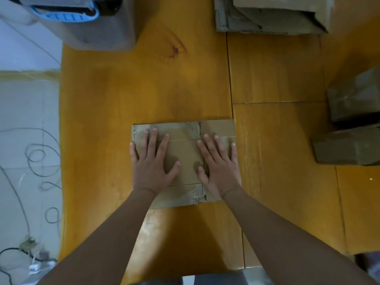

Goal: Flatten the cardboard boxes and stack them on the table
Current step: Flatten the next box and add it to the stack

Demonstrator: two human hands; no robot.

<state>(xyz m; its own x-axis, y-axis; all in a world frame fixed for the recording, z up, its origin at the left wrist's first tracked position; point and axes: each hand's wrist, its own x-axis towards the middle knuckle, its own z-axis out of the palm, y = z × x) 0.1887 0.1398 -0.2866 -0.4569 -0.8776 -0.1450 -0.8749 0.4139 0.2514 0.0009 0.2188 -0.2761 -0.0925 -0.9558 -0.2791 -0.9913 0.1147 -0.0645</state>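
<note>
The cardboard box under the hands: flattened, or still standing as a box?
Flattened. The cardboard box lies level on the table, with the left hand and right hand pressing on it, fingers straight.

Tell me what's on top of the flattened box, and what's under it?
Both hands, left hand and right hand, press flat on the flattened box. Around it only the table shows; anything beneath is covered.

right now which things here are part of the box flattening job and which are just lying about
Part of the job:
- flattened box, pressed by left hand and right hand
- unflattened boxes at right
- cardboard pile at the far edge
- table

Lying about:
- grey and blue object, far left
- cables on the floor
</note>
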